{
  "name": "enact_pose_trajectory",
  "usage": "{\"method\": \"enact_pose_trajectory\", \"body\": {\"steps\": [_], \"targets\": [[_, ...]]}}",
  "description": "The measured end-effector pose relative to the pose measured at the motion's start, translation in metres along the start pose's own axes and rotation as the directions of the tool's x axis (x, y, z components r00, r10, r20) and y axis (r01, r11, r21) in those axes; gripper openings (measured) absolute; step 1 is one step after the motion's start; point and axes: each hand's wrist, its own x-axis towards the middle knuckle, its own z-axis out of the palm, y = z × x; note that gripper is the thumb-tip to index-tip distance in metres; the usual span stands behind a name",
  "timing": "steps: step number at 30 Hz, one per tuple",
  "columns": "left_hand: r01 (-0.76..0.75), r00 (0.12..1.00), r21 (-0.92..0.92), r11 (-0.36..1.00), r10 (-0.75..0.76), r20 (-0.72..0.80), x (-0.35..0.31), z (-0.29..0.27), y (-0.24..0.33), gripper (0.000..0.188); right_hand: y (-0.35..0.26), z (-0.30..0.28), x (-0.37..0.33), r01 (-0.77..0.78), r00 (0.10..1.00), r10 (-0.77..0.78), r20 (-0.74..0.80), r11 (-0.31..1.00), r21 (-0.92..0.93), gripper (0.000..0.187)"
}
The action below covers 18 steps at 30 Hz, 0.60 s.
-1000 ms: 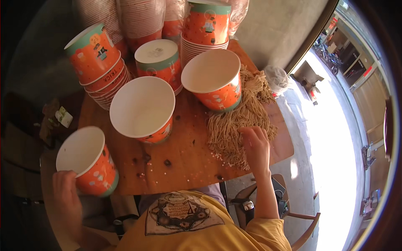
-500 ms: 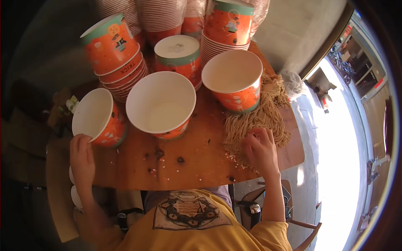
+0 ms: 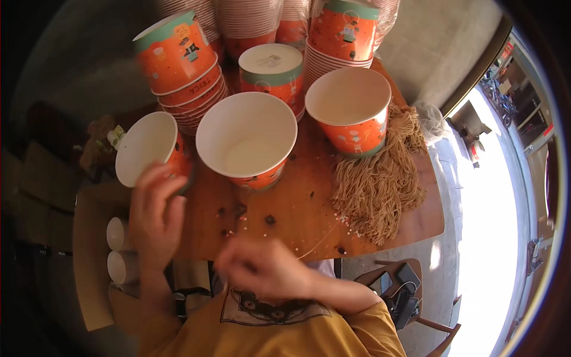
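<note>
My left hand (image 3: 157, 214) is raised just in front of the left paper bucket (image 3: 147, 149), an orange, white-lined tub. Its fingers are apart and bent, with nothing seen in them. My right hand (image 3: 262, 268), blurred and closed, is by my chest at the table's near edge. A thin tan cord (image 3: 321, 240) trails from it over the tabletop towards scattered small pink and white beads (image 3: 351, 226). Right of the beads lies a thick bundle of tan cords (image 3: 380, 193). Two more open buckets stand upright, a middle bucket (image 3: 245, 137) and a right bucket (image 3: 348, 104).
Behind stand an upside-down bucket (image 3: 271, 68), a left stack of buckets (image 3: 181, 71) and a right stack (image 3: 342, 35), with bagged stacks (image 3: 247, 21) further back. A cardboard box (image 3: 89, 256) with white cups is at lower left. A chair (image 3: 392, 285) holds dark devices.
My right hand has left the cord bundle and come left to my chest, drawing a cord along. My left hand has let go of the left bucket's rim and moved right.
</note>
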Motion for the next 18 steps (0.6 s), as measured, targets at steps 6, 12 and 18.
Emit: {"method": "enact_pose_trajectory", "body": {"steps": [6, 12, 18], "targets": [[0.088, 0.958, -0.588, 0.804, 0.093, 0.27, 0.005, 0.026, 0.048, 0.044, 0.014, -0.037, 0.006, -0.161, 0.904, 0.203, -0.375, 0.977, 0.141, 0.008], [0.199, 0.916, -0.619, 0.76, 0.079, 0.392, 0.011, 0.048, 0.059, 0.045, 0.006, -0.041, 0.001, -0.211, 0.87, 0.176, -0.46, 0.977, -0.024, 0.012], [0.207, 0.94, -0.628, 0.75, 0.026, 0.341, 0.003, 0.054, 0.055, 0.019, 0.007, -0.044, -0.004, -0.286, 0.891, 0.181, -0.416, 0.936, -0.205, 0.012]]}}
